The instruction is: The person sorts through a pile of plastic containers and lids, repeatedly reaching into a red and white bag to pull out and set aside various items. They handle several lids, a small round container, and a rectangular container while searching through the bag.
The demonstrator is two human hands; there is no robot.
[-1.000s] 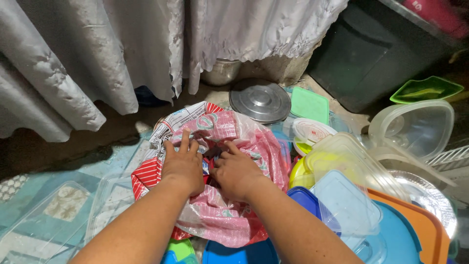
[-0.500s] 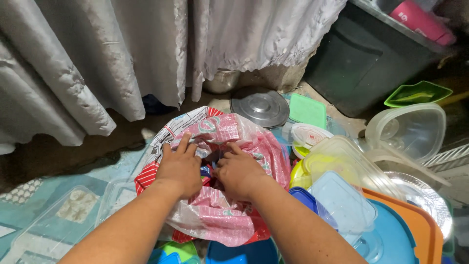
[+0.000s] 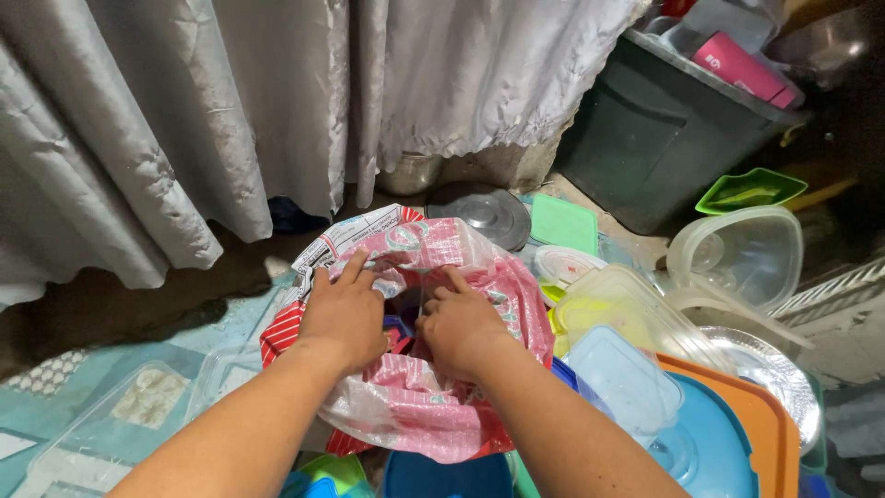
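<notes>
A crumpled pink and red plastic bag (image 3: 433, 410) with white print lies in the middle of the floor among plastic containers. My left hand (image 3: 346, 309) rests on its upper left part, fingers spread and pinching the plastic near the top. My right hand (image 3: 459, 321) sits beside it on the right, fingers curled into the bag's folds. Both hands grip the bag close together. What is inside the bag is hidden.
Grey curtains (image 3: 230, 120) hang behind. A round metal lid (image 3: 484, 214), a green lid (image 3: 564, 223), clear plastic tubs (image 3: 742, 254), yellow, blue and orange lids (image 3: 747, 433) crowd the right. A dark bin (image 3: 664, 148) stands at back right. Clear lids (image 3: 120, 415) lie at left.
The view has tilted down slightly. Both hands stay on the bag, working its top folds a little nearer together.
</notes>
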